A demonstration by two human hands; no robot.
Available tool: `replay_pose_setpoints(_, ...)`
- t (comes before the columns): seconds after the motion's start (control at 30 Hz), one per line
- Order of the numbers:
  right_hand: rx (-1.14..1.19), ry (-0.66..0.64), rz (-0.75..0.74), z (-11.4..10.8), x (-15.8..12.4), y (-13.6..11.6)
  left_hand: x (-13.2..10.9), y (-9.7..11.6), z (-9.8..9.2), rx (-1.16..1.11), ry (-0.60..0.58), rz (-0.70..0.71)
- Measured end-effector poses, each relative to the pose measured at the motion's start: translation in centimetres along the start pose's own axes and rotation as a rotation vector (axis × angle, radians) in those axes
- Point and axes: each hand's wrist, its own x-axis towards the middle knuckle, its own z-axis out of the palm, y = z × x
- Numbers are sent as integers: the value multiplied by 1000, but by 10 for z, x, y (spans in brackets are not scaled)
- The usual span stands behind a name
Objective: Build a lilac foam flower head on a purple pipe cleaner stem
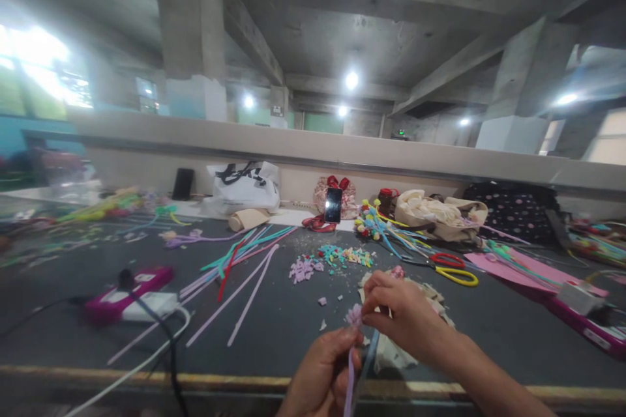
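Between the thumb and fingers of my left hand (325,365) is a lilac fuzzy-stem flower; its stem (349,384) hangs down below the hand. The ruffled lilac flower head (353,315) sticks up above the thumb. My right hand (403,306) pinches at the right side of that head, its fingertips closed together; any small piece inside the pinch is hidden. Just beyond lies a pile of small lilac foam-like bits (304,268), beside teal bits (335,255) and pale yellow bits (359,256). Crumpled cream cloth or paper (394,353) lies under my right hand.
Loose lilac fuzzy stems (252,296) and teal ones (235,254) lie left of centre. Red-and-yellow scissors (448,262) rest at right near a flower bunch (374,221). A phone (333,206) stands at the back. Purple power strips (115,300) with cables sit at both sides.
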Motion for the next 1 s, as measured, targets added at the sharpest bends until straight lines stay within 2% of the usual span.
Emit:
replay_pose_setpoints(0.17, 0, 21, -52, 0, -2, 0, -11, 4, 5, -98, -67, -97)
replay_pose_setpoints(0.33, -77, 20, -89, -2, -4, -3, -10, 4, 2, -99, -132, -101)
replay_pose_setpoints(0.53, -137, -6, -140, -4, -2, -4, -14, 6, 7, -37, -83, -83)
replay_pose_setpoints(1.0, -172, -19, -189, -9, -3, -9, -12, 5, 3, -71, -117, -79)
